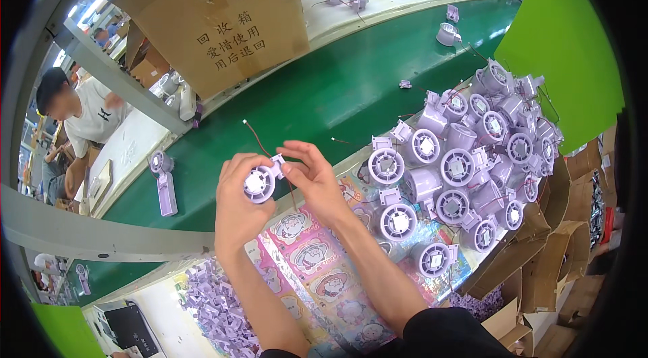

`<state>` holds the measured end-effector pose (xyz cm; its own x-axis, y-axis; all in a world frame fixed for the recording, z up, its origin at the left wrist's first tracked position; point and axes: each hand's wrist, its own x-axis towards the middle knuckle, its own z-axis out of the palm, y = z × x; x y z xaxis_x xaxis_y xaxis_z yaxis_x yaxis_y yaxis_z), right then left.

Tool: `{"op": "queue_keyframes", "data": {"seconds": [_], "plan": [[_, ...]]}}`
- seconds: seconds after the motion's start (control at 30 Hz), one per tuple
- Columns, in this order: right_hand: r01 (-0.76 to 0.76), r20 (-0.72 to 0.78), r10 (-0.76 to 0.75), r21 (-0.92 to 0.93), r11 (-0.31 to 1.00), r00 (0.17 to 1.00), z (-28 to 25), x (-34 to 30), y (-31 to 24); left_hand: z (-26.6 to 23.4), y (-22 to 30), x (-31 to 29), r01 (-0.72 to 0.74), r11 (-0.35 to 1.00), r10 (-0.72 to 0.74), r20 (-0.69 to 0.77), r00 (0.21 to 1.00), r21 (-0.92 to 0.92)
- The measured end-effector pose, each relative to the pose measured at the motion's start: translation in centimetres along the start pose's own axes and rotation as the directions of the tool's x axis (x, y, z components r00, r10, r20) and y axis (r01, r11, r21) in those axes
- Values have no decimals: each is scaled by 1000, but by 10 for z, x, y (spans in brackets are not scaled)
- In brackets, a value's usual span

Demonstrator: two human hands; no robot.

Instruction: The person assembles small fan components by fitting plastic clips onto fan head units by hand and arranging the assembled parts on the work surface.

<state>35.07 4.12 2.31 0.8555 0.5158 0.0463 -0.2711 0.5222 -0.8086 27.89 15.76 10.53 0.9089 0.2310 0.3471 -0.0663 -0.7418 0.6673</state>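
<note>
My left hand point(235, 213) is wrapped round a lilac fan housing point(258, 184), its round spoked face and white centre turned up. At the housing's side sits a small lilac bracket point(277, 166), pinched between the thumb and fingers of my right hand point(316, 182). Whether the bracket is fully seated cannot be made out. A thin red wire point(254, 134) with a white plug sticks up beyond my left fingers. To the right, several similar fan housings point(456, 167) lie heaped, many with brackets and wires. Loose small lilac parts point(219, 307) are piled at the lower left.
A green conveyor belt point(324, 98) runs behind my hands, carrying a lilac handled part point(165, 189) and another housing point(447, 34). A large cardboard box point(229, 27) stands beyond it. A patterned sheet point(310, 257) covers my worktop. Open cartons point(540, 263) stand at right; a person point(88, 115) sits far left.
</note>
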Motion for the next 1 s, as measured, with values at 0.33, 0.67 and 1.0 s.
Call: {"op": "queue_keyframes", "data": {"seconds": [0.33, 0.67, 1.0], "plan": [[-81, 74, 76, 57, 995, 994, -5, 1, -6, 5, 2, -1, -28, 996, 27, 11, 1000, 84], [2, 70, -8, 90, 996, 997, -9, 3, 3, 13, -13, -1, 153, 914, -172, -19, 985, -375], [-34, 131, 28, 42, 999, 991, -3, 1, 2, 19, -30, 0, 225, 904, -264, -60, 963, -364]]}}
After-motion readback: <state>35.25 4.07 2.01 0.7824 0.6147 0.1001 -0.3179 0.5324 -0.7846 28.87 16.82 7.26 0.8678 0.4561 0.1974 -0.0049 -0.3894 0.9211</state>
